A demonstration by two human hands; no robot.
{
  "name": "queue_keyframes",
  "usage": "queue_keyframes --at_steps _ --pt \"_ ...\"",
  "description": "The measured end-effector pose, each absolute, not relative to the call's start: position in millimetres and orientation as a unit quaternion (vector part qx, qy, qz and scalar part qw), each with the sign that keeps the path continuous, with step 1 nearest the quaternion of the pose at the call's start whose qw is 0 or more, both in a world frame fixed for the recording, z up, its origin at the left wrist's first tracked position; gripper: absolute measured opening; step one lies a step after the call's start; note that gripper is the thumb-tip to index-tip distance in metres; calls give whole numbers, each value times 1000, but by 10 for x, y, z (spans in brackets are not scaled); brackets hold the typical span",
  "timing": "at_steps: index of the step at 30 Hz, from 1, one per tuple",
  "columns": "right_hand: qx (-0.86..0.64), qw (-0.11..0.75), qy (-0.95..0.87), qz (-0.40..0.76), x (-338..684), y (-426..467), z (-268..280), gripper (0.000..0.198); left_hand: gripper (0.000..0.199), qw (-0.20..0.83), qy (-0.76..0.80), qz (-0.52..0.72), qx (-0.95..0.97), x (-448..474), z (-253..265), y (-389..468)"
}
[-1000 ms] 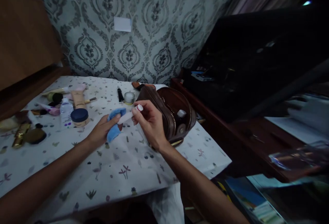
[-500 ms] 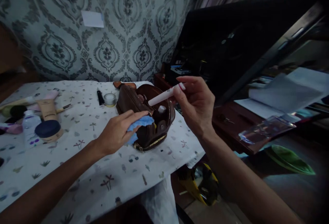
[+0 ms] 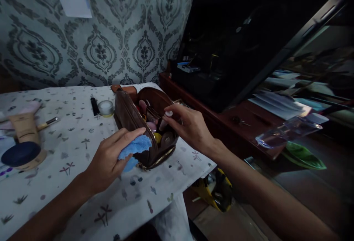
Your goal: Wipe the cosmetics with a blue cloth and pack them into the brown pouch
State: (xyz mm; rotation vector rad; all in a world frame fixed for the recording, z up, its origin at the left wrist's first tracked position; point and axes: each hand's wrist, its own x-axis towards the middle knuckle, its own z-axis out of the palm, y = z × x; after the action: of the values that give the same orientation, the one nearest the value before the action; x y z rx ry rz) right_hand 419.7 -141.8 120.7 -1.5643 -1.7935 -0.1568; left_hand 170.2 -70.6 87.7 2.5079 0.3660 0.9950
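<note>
A brown zippered makeup bag (image 3: 128, 113) stands unzipped on the table, with several cosmetics inside. My left hand (image 3: 110, 156) grips a blue cloth (image 3: 136, 145) and rests against the bag's near left side. Over the bag's opening, my right hand (image 3: 190, 124) pinches a pale tube (image 3: 163, 124) by its white end, the tube's body pointing down into the bag. Its lower part is hidden among the contents. Beside the tube lie a pinkish round item (image 3: 151, 126) and a yellow item (image 3: 158, 137).
On the patterned tablecloth (image 3: 80, 182) stand a glass jar (image 3: 106, 108), a black tube (image 3: 94, 106), a brush (image 3: 47, 123), a beige tube (image 3: 24, 127) and a dark-lidded jar (image 3: 22, 155). A large black screen (image 3: 235, 45) leans at right, near a clear case (image 3: 289, 132).
My right hand has lowered the pale tube from above the bag into its opening. The left hand keeps the cloth at the bag's side. The view has shifted to the right.
</note>
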Motion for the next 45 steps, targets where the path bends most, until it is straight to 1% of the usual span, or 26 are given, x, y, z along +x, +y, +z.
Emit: queue_keyframes --at_steps 4,7,13,20,25,28,30,32,35,37,39,42,44,45 --pt "-616 320 -716 -72 4211 -1377 1150 7 48 220 123 351 902 1687 869 -701" --pt "-614 276 -734 -86 4213 -1347 1159 8 48 229 131 338 903 1671 840 -688" --pt "-603 247 -757 -48 4244 -1338 1322 7 47 231 124 338 904 1651 806 -674" --pt "-617 117 -776 -63 4169 -1305 1492 13 46 229 129 323 909 1649 834 -675" --pt "-621 76 -778 -55 4145 -1252 1563 12 46 228 129 315 912 1632 829 -680" --pt "-630 59 -772 -53 4151 -1239 1589 7 42 201 135 330 912 1677 973 -643" --pt "-638 46 -766 -58 4147 -1234 1593 4 37 147 155 350 912 1792 1167 -582" --pt "-649 44 -756 -72 4137 -1229 1581 4 32 71 176 308 932 1987 1403 -495" --pt "-668 63 -733 -111 4137 -1218 1531 15 24 -1 164 186 969 2364 1712 -355" --pt "-678 83 -719 -127 4161 -1213 1480 22 18 0 147 91 985 2595 1825 -283" --pt "-679 109 -715 -126 4205 -1217 1426 27 16 14 143 26 989 2757 1855 -237" --pt "-655 143 -732 -122 4271 -1234 1375 39 20 25 150 0 988 2854 1797 -198" --pt "-632 141 -752 -124 4296 -1242 1374 50 23 36 144 4 989 2855 1735 -175" --pt "-623 132 -761 -124 4300 -1242 1381 52 24 42 141 7 989 2848 1707 -164"
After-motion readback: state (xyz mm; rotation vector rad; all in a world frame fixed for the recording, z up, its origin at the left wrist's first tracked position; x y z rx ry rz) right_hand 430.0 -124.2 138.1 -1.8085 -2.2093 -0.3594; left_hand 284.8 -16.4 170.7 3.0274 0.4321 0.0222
